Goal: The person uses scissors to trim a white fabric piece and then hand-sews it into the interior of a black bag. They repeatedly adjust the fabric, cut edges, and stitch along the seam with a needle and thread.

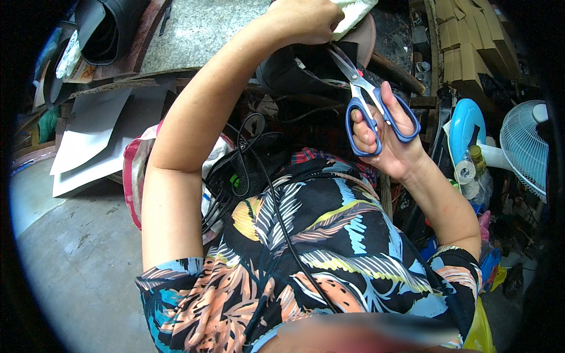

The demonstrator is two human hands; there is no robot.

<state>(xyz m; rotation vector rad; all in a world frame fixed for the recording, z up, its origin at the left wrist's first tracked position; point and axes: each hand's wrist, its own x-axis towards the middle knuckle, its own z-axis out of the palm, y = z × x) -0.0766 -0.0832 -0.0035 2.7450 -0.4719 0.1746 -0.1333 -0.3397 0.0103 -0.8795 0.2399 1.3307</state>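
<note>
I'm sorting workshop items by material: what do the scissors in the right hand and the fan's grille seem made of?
Scissors: blades look like polished steel, from their silvery sheen; the smooth, evenly blue handles are probably moulded plastic. Fan grille: thin pale bars, perhaps coated metal, but plastic is possible.

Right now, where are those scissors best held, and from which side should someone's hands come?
By the blue handles, I'd say, coming from the person's near right side, where the right hand holds them. The scissors stand open: their metal blades point away from the body toward the left hand, while the two loops spread nearer, offering room for thumb and fingers.
</note>
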